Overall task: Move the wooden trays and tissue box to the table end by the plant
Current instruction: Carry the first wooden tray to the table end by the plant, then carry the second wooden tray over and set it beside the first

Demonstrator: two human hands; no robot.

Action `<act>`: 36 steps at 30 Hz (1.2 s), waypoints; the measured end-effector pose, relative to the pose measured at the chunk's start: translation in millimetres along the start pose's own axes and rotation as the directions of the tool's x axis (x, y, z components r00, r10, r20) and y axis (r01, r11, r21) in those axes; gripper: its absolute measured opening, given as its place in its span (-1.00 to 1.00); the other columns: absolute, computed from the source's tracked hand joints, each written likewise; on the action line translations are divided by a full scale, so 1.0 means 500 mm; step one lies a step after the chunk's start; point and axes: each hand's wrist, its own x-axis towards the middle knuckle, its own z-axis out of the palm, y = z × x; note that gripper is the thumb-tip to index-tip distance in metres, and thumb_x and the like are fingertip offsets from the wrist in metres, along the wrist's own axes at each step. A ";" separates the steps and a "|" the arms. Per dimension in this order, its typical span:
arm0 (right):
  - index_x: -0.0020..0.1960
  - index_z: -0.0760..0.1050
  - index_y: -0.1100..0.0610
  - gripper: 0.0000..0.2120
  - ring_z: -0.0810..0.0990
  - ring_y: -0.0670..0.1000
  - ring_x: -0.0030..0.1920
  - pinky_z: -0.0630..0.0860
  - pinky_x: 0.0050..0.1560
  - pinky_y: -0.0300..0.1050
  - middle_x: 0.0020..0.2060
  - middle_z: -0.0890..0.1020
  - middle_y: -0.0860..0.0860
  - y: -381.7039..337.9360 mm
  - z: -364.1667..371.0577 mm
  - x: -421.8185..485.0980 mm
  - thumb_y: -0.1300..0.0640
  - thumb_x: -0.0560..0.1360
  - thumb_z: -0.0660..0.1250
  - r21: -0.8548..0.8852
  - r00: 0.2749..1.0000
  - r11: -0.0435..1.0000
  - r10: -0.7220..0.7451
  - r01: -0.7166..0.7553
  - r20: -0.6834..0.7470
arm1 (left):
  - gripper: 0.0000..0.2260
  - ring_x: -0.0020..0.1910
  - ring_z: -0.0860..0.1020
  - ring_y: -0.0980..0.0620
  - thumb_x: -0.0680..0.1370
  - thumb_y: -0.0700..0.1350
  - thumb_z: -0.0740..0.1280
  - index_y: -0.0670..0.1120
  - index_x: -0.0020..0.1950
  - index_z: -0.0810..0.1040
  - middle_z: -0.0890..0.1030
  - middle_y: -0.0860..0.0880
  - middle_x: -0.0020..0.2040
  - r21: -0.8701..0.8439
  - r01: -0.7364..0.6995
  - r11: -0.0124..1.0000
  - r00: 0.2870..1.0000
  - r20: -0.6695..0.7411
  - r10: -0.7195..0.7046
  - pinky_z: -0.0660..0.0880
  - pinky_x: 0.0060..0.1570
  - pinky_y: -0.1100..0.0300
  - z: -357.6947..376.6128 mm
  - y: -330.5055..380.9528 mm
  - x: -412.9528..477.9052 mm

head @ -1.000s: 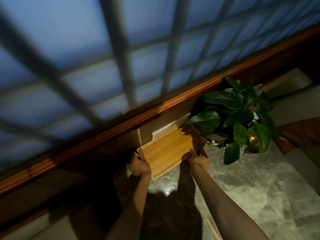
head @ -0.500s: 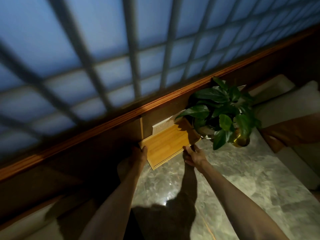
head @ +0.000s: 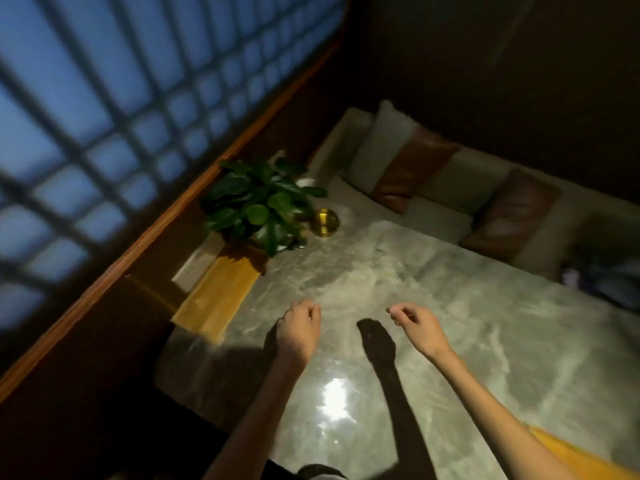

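Observation:
A light wooden tray (head: 218, 299) lies at the far left end of the marble table (head: 467, 323), right beside the leafy potted plant (head: 259, 206). A pale flat item (head: 197, 261) shows along the tray's far side; I cannot tell what it is. My left hand (head: 299, 329) hovers over the table a little right of the tray, fingers loosely curled and holding nothing. My right hand (head: 417, 325) floats further right, also empty with fingers apart. Another yellow wooden piece (head: 568, 459) peeks out under my right forearm at the bottom right.
A small gold round object (head: 325, 221) stands by the plant. A bench with white and brown cushions (head: 450, 188) runs along the table's far side. A wooden ledge (head: 138, 244) and a gridded window (head: 104, 109) border the left.
Both hands have let go of the wooden tray and pulled back toward me. The tray stays by the plant. The view has swung right and down, showing more table.

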 end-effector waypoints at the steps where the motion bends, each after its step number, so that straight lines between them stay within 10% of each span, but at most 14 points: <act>1: 0.04 0.67 0.13 -0.81 0.64 -0.04 -0.04 0.49 0.07 -0.16 -0.15 0.67 -0.08 0.043 -0.035 -0.031 0.07 0.59 0.32 0.004 0.999 0.999 0.040 -0.040 -0.031 | -0.76 0.07 0.59 -0.18 0.64 -0.01 0.16 -0.10 0.02 0.57 0.62 -0.15 0.04 0.021 -0.055 0.998 0.998 0.012 0.055 0.48 0.09 0.00 0.026 0.038 -0.012; 9: 0.20 0.63 0.11 -0.70 0.64 0.00 0.07 0.50 0.10 -0.12 0.11 0.70 0.02 0.412 -0.272 -0.331 -0.02 0.58 0.31 0.160 0.884 0.938 0.344 -0.307 -0.318 | -0.68 0.28 0.52 -0.12 0.61 0.04 0.21 -0.03 0.31 0.51 0.57 -0.09 0.28 0.175 -0.466 0.867 0.854 0.344 0.390 0.37 0.29 0.03 0.316 0.289 -0.185; 16: 0.20 0.63 0.18 -0.73 0.62 0.01 0.14 0.41 0.03 -0.34 0.13 0.69 0.07 0.658 -0.417 -0.464 0.08 0.59 0.32 0.346 0.831 0.877 0.447 -0.335 -0.330 | -0.62 0.37 0.45 -0.09 0.63 0.03 0.16 -0.03 0.43 0.39 0.48 -0.07 0.40 0.227 -0.511 0.829 0.793 0.497 0.353 0.31 0.40 0.01 0.537 0.437 -0.345; 24: 0.16 0.63 0.16 -0.77 0.64 0.11 0.12 0.53 0.24 0.05 0.08 0.70 0.12 0.876 -0.551 -0.524 0.10 0.59 0.32 0.490 0.790 0.806 0.522 -0.332 -0.322 | -0.63 0.33 0.51 -0.17 0.63 -0.06 0.21 -0.12 0.42 0.38 0.53 -0.15 0.36 0.222 -0.517 0.827 0.790 0.495 0.361 0.44 0.32 -0.06 0.737 0.564 -0.465; 31: 0.18 0.60 0.23 -0.74 0.61 0.20 0.17 0.51 0.07 -0.07 0.09 0.67 0.21 0.967 -0.579 -0.513 0.15 0.63 0.21 0.632 0.636 0.636 0.720 -0.443 -0.279 | -0.59 0.35 0.48 -0.21 0.64 -0.09 0.19 -0.20 0.46 0.32 0.48 -0.23 0.39 0.187 -0.244 0.952 0.880 0.456 0.135 0.45 0.34 -0.09 0.848 0.558 -0.496; 36: 0.34 0.47 0.28 -0.64 0.49 0.21 0.35 0.32 0.41 0.09 0.29 0.55 0.24 1.001 -0.542 -0.473 0.08 0.64 0.20 0.553 0.613 0.630 0.750 -0.546 -0.250 | -0.61 0.29 0.46 -0.34 0.61 -0.11 0.21 -0.29 0.37 0.31 0.40 -0.32 0.35 0.270 0.062 0.961 0.863 0.470 -0.188 0.42 0.33 -0.14 0.912 0.506 -0.496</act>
